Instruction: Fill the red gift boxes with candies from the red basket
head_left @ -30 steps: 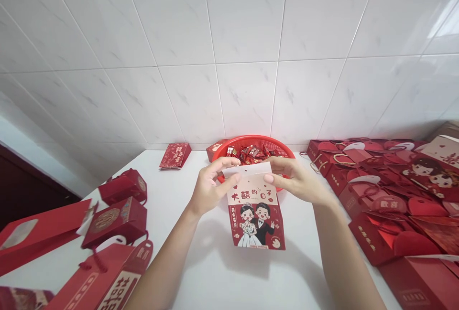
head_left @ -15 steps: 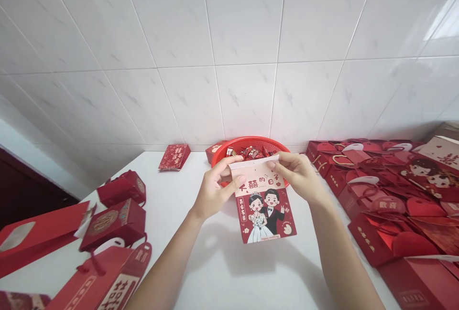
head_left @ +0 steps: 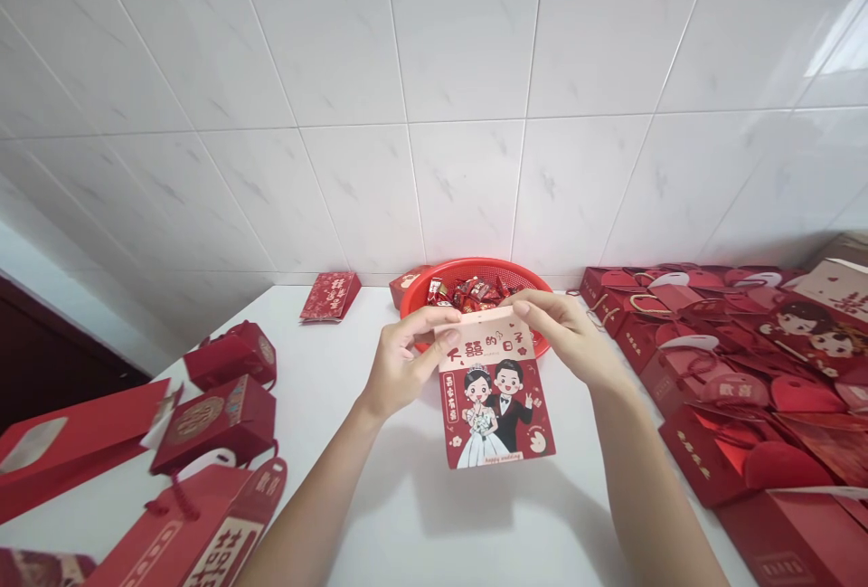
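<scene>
A flat paper gift bag (head_left: 498,411), pink at the top and red below with a cartoon bride and groom, hangs above the table in front of the basket. My left hand (head_left: 410,356) pinches its upper left corner between thumb and fingers. At the upper right corner, my right hand (head_left: 562,334) grips the top edge, its thumb hidden behind the paper. Right behind the bag stands a red plastic basket (head_left: 410,298) holding several wrapped candies (head_left: 478,291). The bag covers part of the basket's front.
On the right, rows of red gift boxes (head_left: 684,374) stand packed together, with a similar cartoon bag (head_left: 831,307) among them. Red boxes (head_left: 213,420) and a handled bag (head_left: 196,524) lie on the left. A small red packet (head_left: 330,298) sits near the tiled wall.
The bag's top edge, earlier showing a pale folded strip, now looks flat. The bag has shifted slightly left, and my right hand's fingers have straightened along its corner.
</scene>
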The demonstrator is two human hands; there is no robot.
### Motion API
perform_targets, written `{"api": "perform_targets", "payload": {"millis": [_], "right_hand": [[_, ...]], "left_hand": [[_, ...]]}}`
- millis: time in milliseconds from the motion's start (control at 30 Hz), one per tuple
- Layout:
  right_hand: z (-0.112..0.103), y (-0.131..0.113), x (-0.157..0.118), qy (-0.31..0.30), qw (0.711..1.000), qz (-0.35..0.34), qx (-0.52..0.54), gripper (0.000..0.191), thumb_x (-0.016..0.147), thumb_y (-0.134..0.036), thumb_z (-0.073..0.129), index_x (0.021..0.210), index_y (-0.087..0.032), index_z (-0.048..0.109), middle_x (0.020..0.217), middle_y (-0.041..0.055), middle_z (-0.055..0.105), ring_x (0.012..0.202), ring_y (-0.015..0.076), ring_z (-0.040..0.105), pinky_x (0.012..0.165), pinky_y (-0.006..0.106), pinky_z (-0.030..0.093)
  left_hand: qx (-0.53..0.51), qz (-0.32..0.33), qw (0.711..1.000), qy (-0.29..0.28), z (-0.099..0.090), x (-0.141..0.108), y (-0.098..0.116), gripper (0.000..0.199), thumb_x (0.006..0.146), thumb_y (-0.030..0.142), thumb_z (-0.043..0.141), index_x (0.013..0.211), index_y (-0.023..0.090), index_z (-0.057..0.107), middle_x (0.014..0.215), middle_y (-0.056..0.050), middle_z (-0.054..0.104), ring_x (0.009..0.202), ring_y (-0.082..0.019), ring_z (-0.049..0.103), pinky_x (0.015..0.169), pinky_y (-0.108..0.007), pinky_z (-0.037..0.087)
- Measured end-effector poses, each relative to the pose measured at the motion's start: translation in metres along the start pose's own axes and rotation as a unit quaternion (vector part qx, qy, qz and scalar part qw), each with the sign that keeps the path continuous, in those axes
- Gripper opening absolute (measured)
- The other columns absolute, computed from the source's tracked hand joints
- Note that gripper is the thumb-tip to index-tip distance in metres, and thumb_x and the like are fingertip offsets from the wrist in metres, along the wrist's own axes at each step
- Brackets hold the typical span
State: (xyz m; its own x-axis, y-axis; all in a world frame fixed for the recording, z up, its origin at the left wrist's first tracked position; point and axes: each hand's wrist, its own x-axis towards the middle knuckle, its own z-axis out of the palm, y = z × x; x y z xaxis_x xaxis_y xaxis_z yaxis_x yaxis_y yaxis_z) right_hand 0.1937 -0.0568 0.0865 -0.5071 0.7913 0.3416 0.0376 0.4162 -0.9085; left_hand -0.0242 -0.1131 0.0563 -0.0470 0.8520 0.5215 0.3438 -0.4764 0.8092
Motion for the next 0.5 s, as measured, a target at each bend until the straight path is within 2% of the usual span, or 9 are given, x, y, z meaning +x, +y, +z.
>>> {"api": "perform_targets", "payload": {"millis": [100,200,333,433,500], "right_hand": [[-0.001,0.001,0.001,-0.026,0.999,0.004,0.027,0.028,0.088,-0.046,0.064,0.09,-0.018,0.066,0.085,0.0039,0.067,0.075,0.0158,0.062,0.064,0.026,0.05],[-0.001,0.006,0.002,-0.035,0.999,0.006,0.041,0.027,0.088,-0.044,0.065,0.09,-0.017,0.065,0.085,0.005,0.067,0.074,0.0161,0.063,0.063,0.026,0.05],[0.0,0.01,0.003,-0.024,0.999,-0.011,0.024,0.024,0.089,-0.041,0.064,0.086,-0.017,0.063,0.077,0.0035,0.065,0.067,0.0141,0.059,0.059,0.025,0.047],[-0.001,0.009,0.002,-0.005,1.0,-0.02,-0.001,0.023,0.089,-0.039,0.063,0.086,-0.016,0.064,0.074,0.003,0.065,0.066,0.0137,0.057,0.057,0.024,0.046],[-0.002,0.006,0.002,0.005,0.999,-0.024,-0.023,0.022,0.09,-0.038,0.063,0.087,-0.016,0.065,0.072,0.0026,0.065,0.065,0.0137,0.057,0.057,0.024,0.045]], "left_hand": [[0.0,0.026,1.0,0.006,0.0,0.0,-0.001,0.012,0.083,0.027,0.069,0.088,0.018,0.075,0.093,-0.005,0.078,0.082,-0.018,0.073,0.069,-0.023,0.059],[0.006,0.032,0.999,0.006,-0.001,0.0,-0.001,0.01,0.082,0.022,0.068,0.086,0.017,0.076,0.088,-0.005,0.079,0.079,-0.018,0.074,0.067,-0.021,0.059],[0.002,0.025,1.0,-0.013,-0.002,0.001,-0.002,0.012,0.081,0.022,0.069,0.089,0.017,0.076,0.093,-0.005,0.079,0.08,-0.018,0.074,0.068,-0.021,0.059],[0.009,0.025,0.999,-0.035,-0.002,0.0,-0.002,0.016,0.081,0.023,0.069,0.095,0.018,0.077,0.099,-0.005,0.079,0.087,-0.019,0.074,0.074,-0.022,0.06],[0.0,0.014,0.999,-0.031,-0.001,0.0,-0.002,0.021,0.084,0.027,0.069,0.101,0.018,0.076,0.103,-0.006,0.078,0.09,-0.019,0.074,0.076,-0.023,0.06]]}}
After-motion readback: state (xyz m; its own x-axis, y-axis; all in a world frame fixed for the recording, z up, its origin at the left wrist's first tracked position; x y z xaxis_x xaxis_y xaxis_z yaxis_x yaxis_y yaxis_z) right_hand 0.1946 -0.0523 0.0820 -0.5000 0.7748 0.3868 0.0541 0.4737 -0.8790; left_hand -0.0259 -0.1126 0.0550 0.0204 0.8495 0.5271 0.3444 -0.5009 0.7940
